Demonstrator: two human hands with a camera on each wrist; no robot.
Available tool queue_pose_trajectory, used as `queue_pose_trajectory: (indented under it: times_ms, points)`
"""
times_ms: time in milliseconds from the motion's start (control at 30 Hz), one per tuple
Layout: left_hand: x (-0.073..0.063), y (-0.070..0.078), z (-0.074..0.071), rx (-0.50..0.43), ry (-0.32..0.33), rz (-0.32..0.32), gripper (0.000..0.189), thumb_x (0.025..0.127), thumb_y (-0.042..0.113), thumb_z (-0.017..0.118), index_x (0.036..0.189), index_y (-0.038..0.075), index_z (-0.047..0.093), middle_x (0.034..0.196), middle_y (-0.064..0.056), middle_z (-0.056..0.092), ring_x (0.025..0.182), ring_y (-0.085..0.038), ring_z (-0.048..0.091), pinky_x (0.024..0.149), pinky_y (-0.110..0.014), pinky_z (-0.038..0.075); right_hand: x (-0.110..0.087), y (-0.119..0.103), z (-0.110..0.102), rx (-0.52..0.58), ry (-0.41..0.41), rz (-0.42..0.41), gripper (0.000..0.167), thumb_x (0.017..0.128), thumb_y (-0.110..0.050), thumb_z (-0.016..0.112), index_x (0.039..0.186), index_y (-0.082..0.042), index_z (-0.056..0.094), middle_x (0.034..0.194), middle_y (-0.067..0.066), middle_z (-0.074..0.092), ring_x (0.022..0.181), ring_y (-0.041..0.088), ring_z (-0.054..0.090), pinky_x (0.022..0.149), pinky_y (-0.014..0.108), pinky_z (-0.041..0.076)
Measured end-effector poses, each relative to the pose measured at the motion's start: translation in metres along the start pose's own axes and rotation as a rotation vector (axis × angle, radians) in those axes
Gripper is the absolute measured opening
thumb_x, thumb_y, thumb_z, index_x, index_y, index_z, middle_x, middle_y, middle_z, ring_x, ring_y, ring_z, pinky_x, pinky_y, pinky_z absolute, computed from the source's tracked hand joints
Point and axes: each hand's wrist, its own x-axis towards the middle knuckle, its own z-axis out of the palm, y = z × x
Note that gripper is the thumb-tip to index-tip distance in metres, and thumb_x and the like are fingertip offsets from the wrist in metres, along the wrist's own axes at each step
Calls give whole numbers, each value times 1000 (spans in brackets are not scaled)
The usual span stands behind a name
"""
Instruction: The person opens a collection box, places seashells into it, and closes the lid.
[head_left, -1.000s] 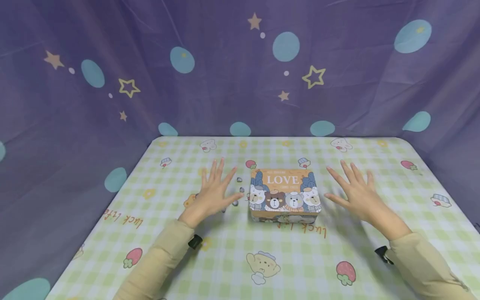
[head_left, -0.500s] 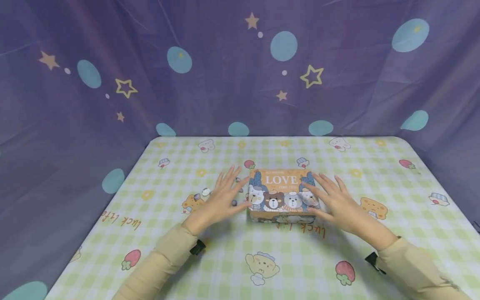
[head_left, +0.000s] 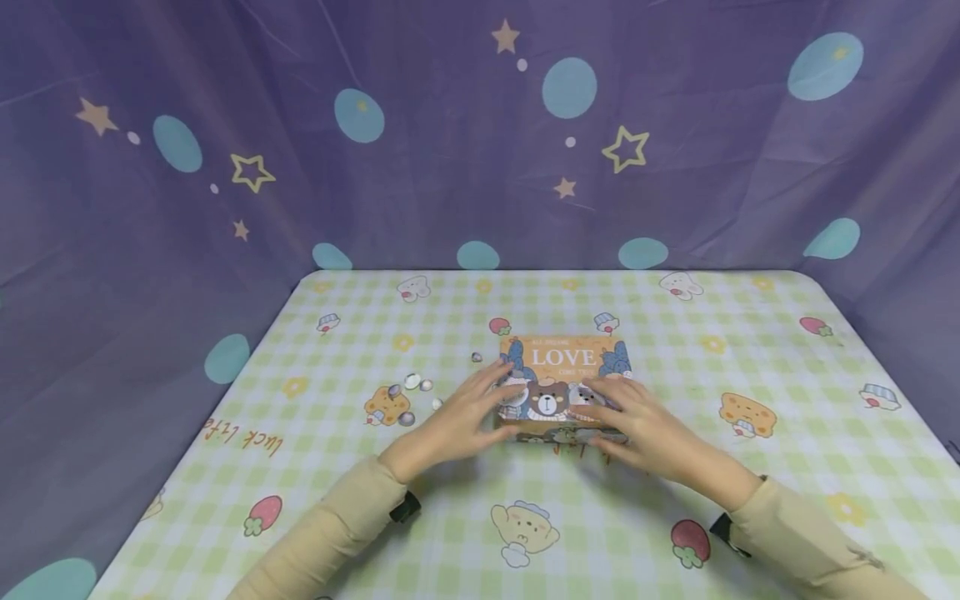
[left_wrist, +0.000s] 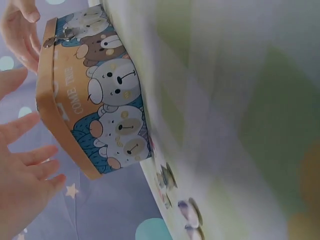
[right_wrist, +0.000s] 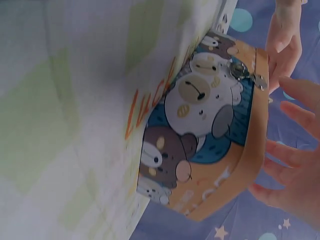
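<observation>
Box (head_left: 549, 400) with printed bears stands on the checked cloth (head_left: 450, 533), its lid closed; whether the metal clasp (left_wrist: 66, 35) is fastened, I cannot tell. The left hand (head_left: 459, 417) and the right hand (head_left: 648, 427) are at its two sides, fingers loosely spread, gripping nothing. Small shiny pieces (head_left: 412, 381) lie outside, leftward. By my judgement, the hands are already placed, but a firm hold is not yet made

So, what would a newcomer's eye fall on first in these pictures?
Probably the orange LOVE box with cartoon bears, on the checked tablecloth, between the left hand and the right hand. Next, perhaps, the small shiny pieces scattered to the box's left, then the purple star-printed curtain behind.
</observation>
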Motion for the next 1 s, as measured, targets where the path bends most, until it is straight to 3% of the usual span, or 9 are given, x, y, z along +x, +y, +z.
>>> queue_pose_trajectory:
  times_ms: [300,600,833,1000]
  points:
    - [0,1,5,-52,-41,-24,47,86,34,53,128,12,46,142,-12,25,131,-28,21,103,-45,23,4,-4,12,23,-7,-49,38,66,-15,73,103,-19,65,120,16,50,108,33,47,90,54,35]
    - [3,1,8,-70,-23,-30,42,86,29,56,125,13,50,141,-11,29,128,-25,28,102,-38,25,7,-3,18,11,-22,-59,36,64,-12,75,99,-19,67,123,17,48,109,34,46,91,52,36]
    - [4,1,7,-65,1,-15,40,84,27,59,120,12,54,138,-11,34,126,-25,31,101,-39,29,10,-1,22,-98,-56,-95,38,63,-16,76,100,-21,67,121,17,47,108,33,45,89,52,37]
    - [4,1,5,-53,-5,-13,38,84,26,60,119,12,55,137,-10,35,126,-25,33,100,-38,30,11,0,29,-194,-45,-132,30,69,-16,69,97,-25,65,119,17,48,106,33,47,85,51,40]
